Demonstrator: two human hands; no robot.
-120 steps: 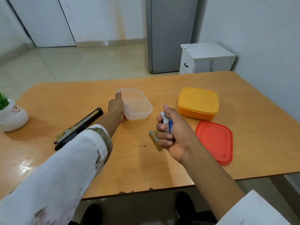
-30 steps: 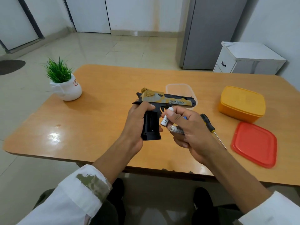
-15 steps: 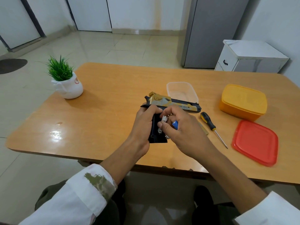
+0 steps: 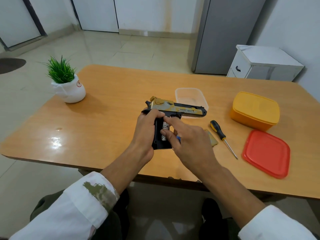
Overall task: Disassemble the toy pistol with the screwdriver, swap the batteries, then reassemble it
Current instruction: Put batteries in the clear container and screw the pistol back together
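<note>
The gold and black toy pistol [image 4: 183, 110] is held above the table, barrel pointing right, with my left hand [image 4: 147, 129] wrapped around its black grip. A white battery [image 4: 164, 127] sits in the open side of the grip. My right hand [image 4: 188, 141] presses on that battery with forefinger and thumb, and a blue and white battery [image 4: 178, 139] stays tucked in its fingers. The black and yellow screwdriver [image 4: 220, 134] lies on the table right of my hands. Beside it lies the gold grip cover [image 4: 212, 139], partly hidden by my right hand.
A clear plastic tub [image 4: 191, 97] stands behind the pistol. A yellow lidded box [image 4: 255, 110] and a red lid [image 4: 267, 153] lie at the right. A potted plant [image 4: 66, 84] stands at the far left. The wooden table [image 4: 103, 118] ends close to my body.
Since four seconds ago I picked the pistol up in my left hand. Over the last second my right hand brought the batteries to the grip, and one now sits in it.
</note>
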